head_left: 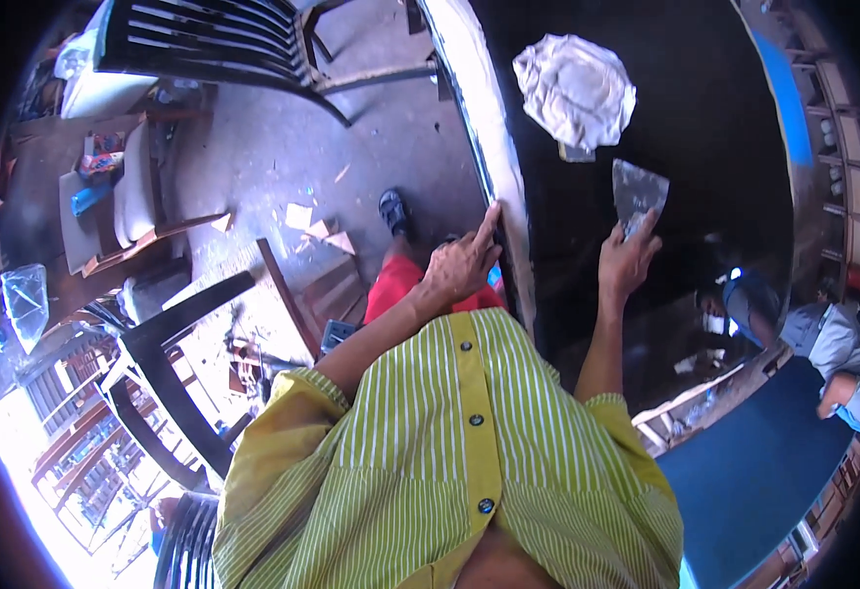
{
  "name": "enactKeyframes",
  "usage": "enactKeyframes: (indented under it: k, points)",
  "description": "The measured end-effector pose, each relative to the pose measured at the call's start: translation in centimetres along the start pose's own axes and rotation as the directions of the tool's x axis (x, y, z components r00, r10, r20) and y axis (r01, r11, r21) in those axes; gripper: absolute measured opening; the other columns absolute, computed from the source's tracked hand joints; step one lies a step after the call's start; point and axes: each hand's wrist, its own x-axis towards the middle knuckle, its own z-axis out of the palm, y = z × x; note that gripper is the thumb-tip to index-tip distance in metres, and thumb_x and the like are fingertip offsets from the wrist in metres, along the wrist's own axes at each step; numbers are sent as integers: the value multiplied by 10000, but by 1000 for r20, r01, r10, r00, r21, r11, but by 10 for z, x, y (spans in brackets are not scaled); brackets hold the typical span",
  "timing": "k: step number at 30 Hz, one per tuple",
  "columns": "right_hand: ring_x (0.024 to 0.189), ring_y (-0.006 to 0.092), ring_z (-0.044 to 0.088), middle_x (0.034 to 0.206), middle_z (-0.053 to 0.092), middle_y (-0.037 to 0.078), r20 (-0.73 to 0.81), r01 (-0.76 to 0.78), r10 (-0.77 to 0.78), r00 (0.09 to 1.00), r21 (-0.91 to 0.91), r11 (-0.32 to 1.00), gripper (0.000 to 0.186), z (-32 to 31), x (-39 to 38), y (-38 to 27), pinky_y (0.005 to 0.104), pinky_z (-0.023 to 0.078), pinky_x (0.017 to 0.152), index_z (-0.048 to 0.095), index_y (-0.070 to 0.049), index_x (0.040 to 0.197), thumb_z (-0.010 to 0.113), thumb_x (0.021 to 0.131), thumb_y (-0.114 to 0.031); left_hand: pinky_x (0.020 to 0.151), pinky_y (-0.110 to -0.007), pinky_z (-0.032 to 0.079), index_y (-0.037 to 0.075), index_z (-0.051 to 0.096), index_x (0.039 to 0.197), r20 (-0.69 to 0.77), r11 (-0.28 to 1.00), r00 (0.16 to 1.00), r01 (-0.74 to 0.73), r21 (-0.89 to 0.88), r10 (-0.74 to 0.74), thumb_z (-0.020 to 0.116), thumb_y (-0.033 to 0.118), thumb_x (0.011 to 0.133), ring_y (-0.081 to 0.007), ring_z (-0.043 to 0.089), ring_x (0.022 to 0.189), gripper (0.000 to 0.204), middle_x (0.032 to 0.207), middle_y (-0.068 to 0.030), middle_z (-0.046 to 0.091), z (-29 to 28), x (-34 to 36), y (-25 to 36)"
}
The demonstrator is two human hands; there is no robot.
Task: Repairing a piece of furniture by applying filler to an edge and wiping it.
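My right hand [628, 257] grips a scraper [638, 192] with a broad, smeared grey blade, held above a dark glossy panel [685, 88]. My left hand [461, 267] is at the panel's left edge, index finger stretched out and its tip at the pale-smeared edge strip [479, 108]. The other left fingers are partly curled, with nothing visible in them. Beyond the scraper a crumpled mound of whitish paste [577, 88] lies on the panel. A small pale tab [576, 154] sticks out from under it.
A black slatted chair [204, 44] stands at the far left, with a dark chair frame [180, 334] nearer. Wood scraps [327, 234] litter the floor. On the right, another person [832, 344] bends beside a dark blue-green panel [754, 481]. Shelving [847, 147] lines the far right.
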Motion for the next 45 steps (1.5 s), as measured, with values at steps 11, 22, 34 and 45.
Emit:
enactKeyframes:
  k: [11,22,34,45]
  points:
    - [913,325,521,992,438,166,-9,10,-10,1000,-23,1000,576,2,1,0,406,465,737,305,-124,1290,547,770,-182,685,-444,465,145,96,1356,-48,996,997,-60,63,63,477,247,825,-346,574,768,662,833,-168,543,-16,20,-12]
    - [892,324,533,986,438,158,-18,0,-2,1000,-71,997,577,3,2,-1,413,471,721,294,-133,1301,538,782,-193,708,-450,454,138,93,1360,84,994,996,-43,102,34,479,196,809,-333,578,812,676,942,-167,563,-20,18,-11]
    - [896,334,532,1008,438,174,-56,-12,6,998,-94,995,613,2,2,-7,420,469,730,256,-109,1312,534,774,-201,671,-453,460,154,283,1299,2,984,995,-102,145,103,507,168,771,-325,587,786,574,907,-164,559,-44,25,-18]
    - [885,360,524,1011,436,183,-88,-7,-5,996,-134,991,643,5,2,-9,429,467,715,231,-102,1321,530,758,-184,852,-442,400,88,216,1322,-295,979,950,43,-198,-102,468,282,827,-412,472,991,589,1123,-233,395,-85,124,-60]
